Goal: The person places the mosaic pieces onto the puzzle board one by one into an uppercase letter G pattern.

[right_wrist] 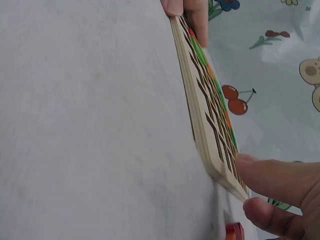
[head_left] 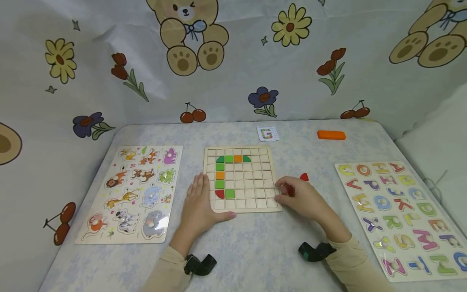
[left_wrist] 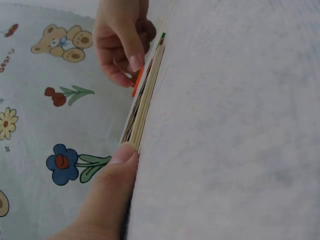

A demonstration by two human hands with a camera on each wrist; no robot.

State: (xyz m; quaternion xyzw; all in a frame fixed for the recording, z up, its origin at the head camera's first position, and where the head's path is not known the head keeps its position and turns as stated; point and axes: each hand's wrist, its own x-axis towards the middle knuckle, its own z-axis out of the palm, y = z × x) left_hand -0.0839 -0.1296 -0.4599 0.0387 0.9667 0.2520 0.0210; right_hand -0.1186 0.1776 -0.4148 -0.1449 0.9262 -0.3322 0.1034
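Observation:
A wooden grid board (head_left: 251, 180) lies in the middle of the table, with green, orange and red tiles set along its upper row, left column and a lower row. My left hand (head_left: 200, 202) rests at its lower left corner, fingers along the left edge; the thumb (left_wrist: 112, 175) touches the near edge. At the right edge is my right hand (head_left: 303, 198), thumb (right_wrist: 275, 177) and index fingertip close together at the board's side. Under that hand sits a red piece (right_wrist: 234, 231), and another red piece (head_left: 304, 177) lies just beyond it.
An animal puzzle board (head_left: 175, 162) lies to the left, a letter puzzle board (head_left: 368, 239) to the right. Behind the grid board are a small pattern card (head_left: 268, 134) and an orange block (head_left: 331, 135). A printed cloth hangs behind the table.

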